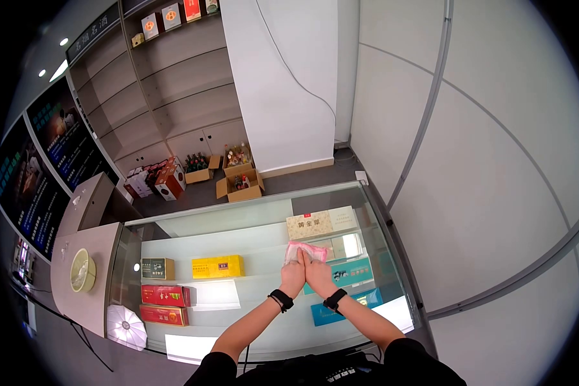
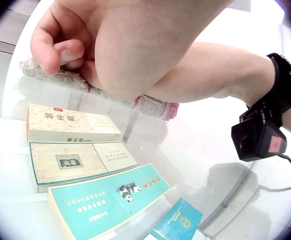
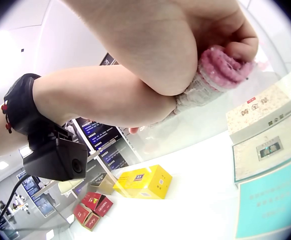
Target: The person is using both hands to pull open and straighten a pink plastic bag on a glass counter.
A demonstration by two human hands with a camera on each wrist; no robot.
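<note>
A pink-edged, whitish cloth (image 1: 317,250), folded into a thick roll, lies on the glass top of a display counter. Both hands are side by side on it, thumbs together and pointing away from the body. My left hand (image 1: 293,278) grips the cloth, its fingers curled at the roll (image 2: 155,106) in the left wrist view. The right hand (image 1: 320,275) holds it too, with curled fingers at the pink rolled end (image 3: 220,70) in the right wrist view. Beneath the glass near the hands are a cream carton (image 1: 309,225), a turquoise panda carton (image 2: 110,200) and a blue carton (image 1: 347,307).
The glass counter (image 1: 270,347) also shows a yellow carton (image 1: 217,266) and red cartons (image 1: 165,295) inside at left. A pale basket (image 1: 83,270) stands on the side desk. Open cardboard boxes (image 1: 240,186) sit on the floor beyond, before shelves (image 1: 186,77). A white wall panel (image 1: 495,193) rises at right.
</note>
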